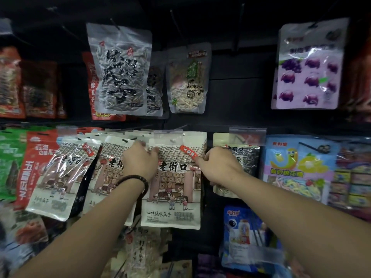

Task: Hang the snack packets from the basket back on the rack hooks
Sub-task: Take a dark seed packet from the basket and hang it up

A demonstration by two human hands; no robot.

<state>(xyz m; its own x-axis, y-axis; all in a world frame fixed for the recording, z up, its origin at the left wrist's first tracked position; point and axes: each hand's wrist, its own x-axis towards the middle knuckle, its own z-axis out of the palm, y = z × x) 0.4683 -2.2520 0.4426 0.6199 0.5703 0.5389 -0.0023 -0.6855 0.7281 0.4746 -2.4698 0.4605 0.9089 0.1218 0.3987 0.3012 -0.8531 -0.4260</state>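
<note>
A cream snack packet (pixel 174 197) with a street-scene drawing hangs at the centre of the rack, its top edge under a clear price tag (pixel 168 135). My left hand (pixel 140 159), with a dark bead bracelet on the wrist, grips the packet's upper left edge. My right hand (pixel 218 165) pinches its upper right edge near the red sticker. Matching packets (pixel 66 177) hang in a row to the left. The hook itself is hidden behind the packet top. No basket is in view.
Above hang a clear seed packet (pixel 120 71), a green-label packet (pixel 186 81) and a purple candy packet (pixel 307 69). A dark seed packet (pixel 247 157) and colourful sweets (pixel 297 167) hang right; red and green packets (pixel 36 165) left. A blue packet (pixel 245 233) hangs below.
</note>
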